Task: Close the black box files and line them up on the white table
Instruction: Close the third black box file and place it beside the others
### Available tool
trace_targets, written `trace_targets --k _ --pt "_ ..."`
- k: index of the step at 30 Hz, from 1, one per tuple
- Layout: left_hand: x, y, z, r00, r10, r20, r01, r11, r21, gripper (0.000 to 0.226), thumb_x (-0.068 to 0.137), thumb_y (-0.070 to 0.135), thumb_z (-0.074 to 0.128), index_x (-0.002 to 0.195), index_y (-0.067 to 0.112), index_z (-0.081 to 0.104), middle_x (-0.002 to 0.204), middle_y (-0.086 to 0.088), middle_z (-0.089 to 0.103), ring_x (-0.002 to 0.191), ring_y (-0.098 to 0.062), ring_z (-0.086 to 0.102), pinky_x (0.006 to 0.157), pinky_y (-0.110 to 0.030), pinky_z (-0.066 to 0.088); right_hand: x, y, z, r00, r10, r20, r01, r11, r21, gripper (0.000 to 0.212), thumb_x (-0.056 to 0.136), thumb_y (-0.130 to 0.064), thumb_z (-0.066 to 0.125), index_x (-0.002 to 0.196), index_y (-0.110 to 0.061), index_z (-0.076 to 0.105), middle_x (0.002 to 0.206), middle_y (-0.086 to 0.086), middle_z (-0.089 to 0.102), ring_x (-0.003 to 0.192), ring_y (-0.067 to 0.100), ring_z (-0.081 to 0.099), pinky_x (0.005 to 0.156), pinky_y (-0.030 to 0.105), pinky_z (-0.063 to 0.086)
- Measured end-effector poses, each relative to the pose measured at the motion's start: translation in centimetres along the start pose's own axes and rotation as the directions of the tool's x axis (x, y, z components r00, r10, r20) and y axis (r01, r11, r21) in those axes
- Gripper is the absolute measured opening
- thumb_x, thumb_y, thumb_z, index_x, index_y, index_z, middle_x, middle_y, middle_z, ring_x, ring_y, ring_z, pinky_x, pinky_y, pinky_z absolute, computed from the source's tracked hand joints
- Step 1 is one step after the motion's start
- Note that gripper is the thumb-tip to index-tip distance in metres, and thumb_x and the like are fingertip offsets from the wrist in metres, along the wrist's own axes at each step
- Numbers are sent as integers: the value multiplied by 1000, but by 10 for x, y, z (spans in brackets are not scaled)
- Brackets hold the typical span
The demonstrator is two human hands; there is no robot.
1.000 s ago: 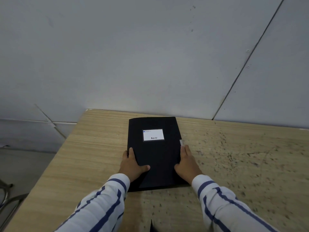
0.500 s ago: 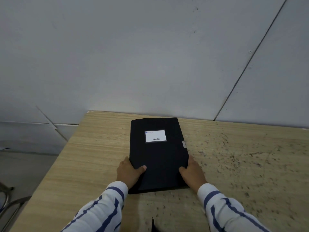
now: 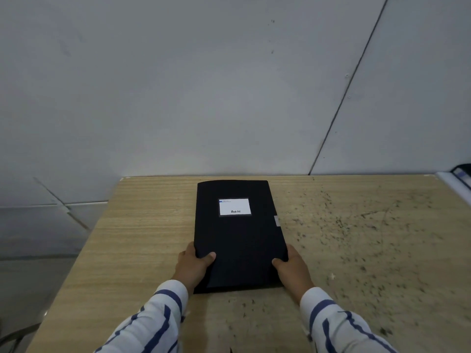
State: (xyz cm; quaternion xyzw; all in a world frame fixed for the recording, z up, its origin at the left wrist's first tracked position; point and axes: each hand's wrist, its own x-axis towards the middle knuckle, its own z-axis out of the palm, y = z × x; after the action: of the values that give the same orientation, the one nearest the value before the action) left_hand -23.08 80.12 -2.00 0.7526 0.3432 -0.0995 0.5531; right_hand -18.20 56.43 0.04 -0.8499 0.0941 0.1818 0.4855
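- The black box file [image 3: 238, 238] lies closed on the wooden table [image 3: 142, 238], now nearer the wall at 12 o'clock.
- Left hand [image 3: 195, 267] and right hand [image 3: 293, 270] have slid back, clamped on its near corners.
- Likely squaring it up; the white table [image 3: 452, 186] lies at 2 o'clock.

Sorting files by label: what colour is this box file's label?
White label on the black box file, head view.

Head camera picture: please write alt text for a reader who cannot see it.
Two hands, left hand and right hand, hold the near end of a closed black box file lying flat on a wooden table. A white label sits on its cover; a grey wall stands behind.
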Motion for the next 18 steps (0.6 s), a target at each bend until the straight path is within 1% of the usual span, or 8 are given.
trace_targets --k 4,7,12,14,15,18 --pt "-16 5 4 999 38 7 -38 999 -1 68 64 51 65 127 31 48 126 -5 56 109 -29 59 99 -51 49 -13 6 -10 1000 -8 -9 8 999 45 44 88 -15 55 131 -23 45 128 3 57 109 24 55 95 39 47" --pt "-26 12 16 997 72 12 -72 997 -1 69 63 54 64 126 32 48 125 -3 57 109 -28 59 99 -51 49 -20 11 -28 999 -33 -7 34 996 85 43 89 -12 54 130 -24 46 125 1 58 101 19 54 89 33 46" --pt "-44 26 59 993 118 4 -118 993 -5 76 56 60 62 125 31 49 122 -2 58 106 -27 61 96 -50 51 -24 29 -77 998 -60 -24 62 994 90 47 89 -14 54 134 -24 44 127 0 57 110 22 54 96 38 46" --pt "-56 34 86 991 134 -8 -134 991 1 74 56 60 63 123 32 50 121 -2 60 105 -27 62 96 -50 52 -25 41 -105 998 -66 -23 68 993 100 48 88 -13 54 134 -24 44 127 0 57 111 22 55 98 39 47" --pt "-65 40 101 989 146 -11 -146 989 -1 70 60 56 65 123 31 51 121 -2 61 105 -27 62 95 -50 52 -26 48 -121 998 -67 -18 68 993 101 47 88 -13 54 133 -24 45 126 0 58 110 22 56 98 41 47" --pt "-96 59 154 984 176 -1 -176 984 -34 49 81 32 68 126 22 51 120 -3 63 105 -28 63 95 -49 52 -26 71 -175 998 -62 -27 64 994 93 45 88 -13 54 131 -24 47 124 -1 60 108 22 57 96 41 49"
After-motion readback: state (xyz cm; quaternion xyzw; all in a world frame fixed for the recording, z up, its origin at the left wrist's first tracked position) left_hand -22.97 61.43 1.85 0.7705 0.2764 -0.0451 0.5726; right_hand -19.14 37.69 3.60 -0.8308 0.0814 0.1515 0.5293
